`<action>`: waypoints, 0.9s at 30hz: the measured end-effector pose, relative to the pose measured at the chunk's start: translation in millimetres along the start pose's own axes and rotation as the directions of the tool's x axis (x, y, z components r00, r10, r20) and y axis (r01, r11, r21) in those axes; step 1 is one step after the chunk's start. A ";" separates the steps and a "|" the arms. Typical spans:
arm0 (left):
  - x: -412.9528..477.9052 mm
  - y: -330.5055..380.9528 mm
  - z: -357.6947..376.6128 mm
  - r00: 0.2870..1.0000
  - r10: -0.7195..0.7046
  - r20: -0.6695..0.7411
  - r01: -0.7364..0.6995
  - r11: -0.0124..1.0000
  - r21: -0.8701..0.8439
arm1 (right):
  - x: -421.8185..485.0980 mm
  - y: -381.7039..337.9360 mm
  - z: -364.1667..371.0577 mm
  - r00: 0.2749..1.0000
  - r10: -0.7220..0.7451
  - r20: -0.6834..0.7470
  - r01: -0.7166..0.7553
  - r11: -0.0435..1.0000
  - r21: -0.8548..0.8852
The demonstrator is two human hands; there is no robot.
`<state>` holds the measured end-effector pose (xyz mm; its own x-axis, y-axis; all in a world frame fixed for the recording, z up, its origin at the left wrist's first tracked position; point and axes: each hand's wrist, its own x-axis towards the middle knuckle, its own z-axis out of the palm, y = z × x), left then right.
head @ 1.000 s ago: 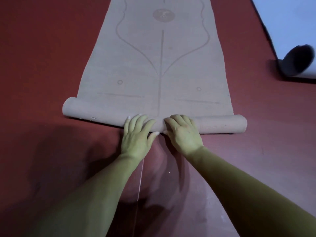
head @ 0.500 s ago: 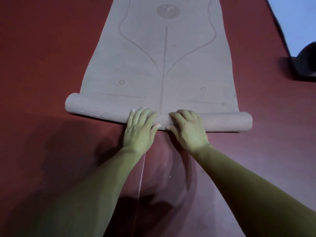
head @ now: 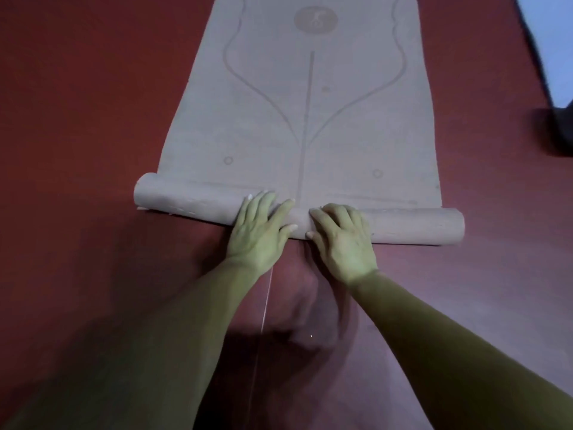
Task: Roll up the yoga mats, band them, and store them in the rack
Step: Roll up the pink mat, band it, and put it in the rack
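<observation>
Red floor (head: 93, 119) carries everything before you: the yoga mat (head: 310, 135) lies flat on it, running straight away from you. Its near end is wound into a roll (head: 412, 226) whose long axis runs left to right, square across your line of push. Both your hands sit on that roll near its middle, almost side by side and about equally near it. Your left hand (head: 260, 231) lies with fingers straight and spread, pressing the top and gripping nothing. Your right hand (head: 342, 240) curls its fingers over the crest, thumb against the near side. The unrolled length lies directly beyond your fingertips, so I judge the next push should go straight forward, even on both sides, or the ends may telescope. A second mat (head: 548, 32) lies well apart toward the far right.
</observation>
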<state>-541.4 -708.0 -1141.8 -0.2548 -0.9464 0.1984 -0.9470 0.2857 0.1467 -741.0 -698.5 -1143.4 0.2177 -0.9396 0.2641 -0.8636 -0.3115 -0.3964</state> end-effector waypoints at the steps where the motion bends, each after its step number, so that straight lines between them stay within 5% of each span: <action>1: -4.5 -2.3 0.9 0.998 0.045 -0.034 -0.045 0.999 0.011 | 0.2 -0.4 -0.4 1.000 0.001 0.008 -0.001 1.000 -0.003; 10: 14.9 -17.7 14.0 0.990 0.099 -0.097 -0.106 0.992 -0.068 | 6.5 2.9 3.7 0.998 -0.056 -0.033 0.054 0.995 -0.083; 18: 50.3 -24.8 -9.5 0.971 0.164 0.175 -0.156 0.986 -0.059 | 36.5 11.9 1.8 0.998 -0.056 0.005 0.056 0.996 -0.062; 23: 39.6 -29.5 3.0 0.950 0.311 0.028 -0.312 0.946 0.092 | 41.8 13.2 -1.3 0.996 -0.005 0.088 0.008 1.000 -0.031; 27: 47.5 -28.2 5.0 0.957 0.290 -0.008 -0.287 0.951 0.110 | 42.6 9.8 -1.1 0.998 0.010 0.058 -0.008 0.999 -0.033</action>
<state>-527.8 -761.7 -1141.4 -0.5169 -0.8216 0.2403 -0.8494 0.5273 -0.0243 -740.7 -741.5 -1135.1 0.2351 -0.9494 0.2083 -0.8798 -0.2989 -0.3695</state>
